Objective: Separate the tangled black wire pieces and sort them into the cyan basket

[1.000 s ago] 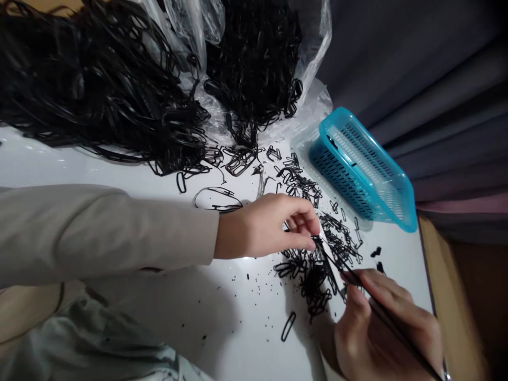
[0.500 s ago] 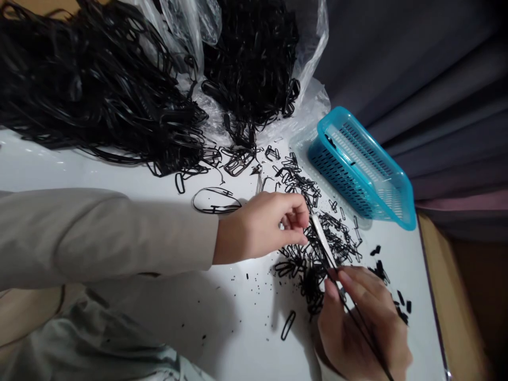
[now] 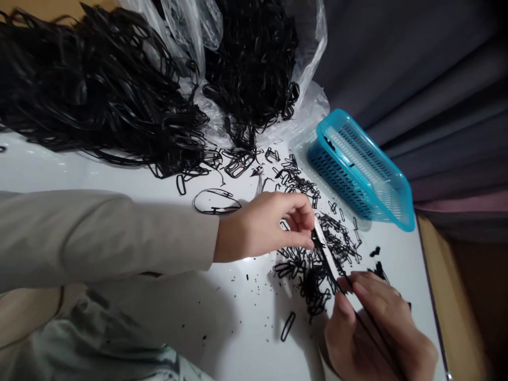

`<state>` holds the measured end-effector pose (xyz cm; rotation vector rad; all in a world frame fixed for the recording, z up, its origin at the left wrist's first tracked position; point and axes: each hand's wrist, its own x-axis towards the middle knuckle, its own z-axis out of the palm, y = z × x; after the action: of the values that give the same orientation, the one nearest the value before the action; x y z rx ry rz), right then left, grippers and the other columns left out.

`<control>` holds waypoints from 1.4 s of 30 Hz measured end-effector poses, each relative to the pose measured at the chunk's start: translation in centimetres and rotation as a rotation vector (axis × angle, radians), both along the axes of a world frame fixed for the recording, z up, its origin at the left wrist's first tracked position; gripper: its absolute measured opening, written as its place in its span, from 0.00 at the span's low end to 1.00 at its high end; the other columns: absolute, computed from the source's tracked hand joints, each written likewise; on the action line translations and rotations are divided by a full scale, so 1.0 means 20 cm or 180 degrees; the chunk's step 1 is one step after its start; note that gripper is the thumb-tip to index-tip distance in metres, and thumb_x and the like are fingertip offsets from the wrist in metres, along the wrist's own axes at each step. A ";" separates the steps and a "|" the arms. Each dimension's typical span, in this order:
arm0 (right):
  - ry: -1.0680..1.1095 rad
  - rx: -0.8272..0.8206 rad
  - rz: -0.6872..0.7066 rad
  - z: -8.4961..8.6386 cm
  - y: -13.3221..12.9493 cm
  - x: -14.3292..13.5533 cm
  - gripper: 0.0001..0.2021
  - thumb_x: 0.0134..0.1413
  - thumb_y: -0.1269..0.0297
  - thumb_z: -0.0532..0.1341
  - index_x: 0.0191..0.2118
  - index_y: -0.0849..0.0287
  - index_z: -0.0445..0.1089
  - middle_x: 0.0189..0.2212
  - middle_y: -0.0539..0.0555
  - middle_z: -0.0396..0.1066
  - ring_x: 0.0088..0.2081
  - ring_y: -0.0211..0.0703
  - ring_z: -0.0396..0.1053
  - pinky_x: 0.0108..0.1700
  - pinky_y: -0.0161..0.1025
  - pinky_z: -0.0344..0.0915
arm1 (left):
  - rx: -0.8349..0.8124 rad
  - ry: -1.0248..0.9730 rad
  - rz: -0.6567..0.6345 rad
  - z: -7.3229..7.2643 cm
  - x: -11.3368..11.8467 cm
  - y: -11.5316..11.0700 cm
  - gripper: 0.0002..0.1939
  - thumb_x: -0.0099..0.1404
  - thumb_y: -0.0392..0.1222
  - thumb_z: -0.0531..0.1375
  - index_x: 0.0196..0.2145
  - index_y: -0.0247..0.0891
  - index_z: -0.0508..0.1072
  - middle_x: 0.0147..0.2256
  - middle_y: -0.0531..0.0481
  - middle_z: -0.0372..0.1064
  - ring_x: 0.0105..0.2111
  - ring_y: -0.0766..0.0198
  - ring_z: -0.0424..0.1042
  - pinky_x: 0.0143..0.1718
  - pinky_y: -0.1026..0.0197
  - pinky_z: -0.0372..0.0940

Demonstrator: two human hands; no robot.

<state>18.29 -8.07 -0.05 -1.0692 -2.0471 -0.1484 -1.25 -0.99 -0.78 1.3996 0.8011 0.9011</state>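
Note:
My left hand [image 3: 273, 222] is over the pile of small black loops [image 3: 337, 235], its fingers curled toward the thumb; whatever is between the fingertips is too small to make out. In my right hand [image 3: 381, 323], lower right, is a pair of black tweezers [image 3: 367, 317] held between thumb and fingers. A whitish strip [image 3: 325, 248] runs from the tweezers' side up to the fingertips of my left hand. One separate black loop [image 3: 288, 326] lies on the white table below the pile.
Large heaps of black strips [image 3: 99, 95] and black pieces [image 3: 254, 58] in clear plastic [image 3: 313, 58] fill the back. A blue basket [image 3: 361, 169] stands right of the pile. A thin dark ring [image 3: 217, 201] lies beside the left sleeve. Dark curtain [image 3: 436, 95] hangs behind.
My right hand has moved right and down with the tweezers. The fingertips of my left hand have shifted slightly to the right, with thumb and forefinger still curled.

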 end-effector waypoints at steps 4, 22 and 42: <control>-0.0049 0.0035 0.0055 0.01 -0.01 0.01 0.04 0.52 0.78 0.62 0.33 0.63 0.68 0.30 0.51 0.69 0.32 0.37 0.70 0.40 0.39 0.69 | -0.0039 -0.0056 -0.0054 -0.01 0.00 0.00 0.10 0.54 0.33 0.67 0.29 0.35 0.67 0.29 0.55 0.68 0.32 0.70 0.68 0.38 0.65 0.65; -0.0112 -0.0026 0.0087 0.00 -0.02 0.00 0.11 0.50 0.81 0.63 0.37 0.61 0.67 0.30 0.51 0.68 0.33 0.40 0.70 0.37 0.44 0.70 | -0.0253 -0.0006 -0.0093 -0.01 0.00 0.00 0.12 0.52 0.37 0.68 0.27 0.36 0.66 0.27 0.56 0.67 0.31 0.68 0.68 0.37 0.61 0.64; -0.0656 0.0030 0.0138 -0.01 -0.01 0.02 0.10 0.54 0.78 0.60 0.41 0.59 0.66 0.34 0.54 0.72 0.35 0.42 0.72 0.41 0.44 0.70 | -0.0050 0.0327 0.0135 0.03 0.00 -0.06 0.08 0.56 0.34 0.63 0.29 0.38 0.64 0.28 0.55 0.69 0.31 0.67 0.68 0.36 0.62 0.63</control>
<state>18.76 -8.32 -0.18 -1.0389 -2.2494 -0.2551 -1.28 -2.17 -0.24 1.4288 0.9166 0.8590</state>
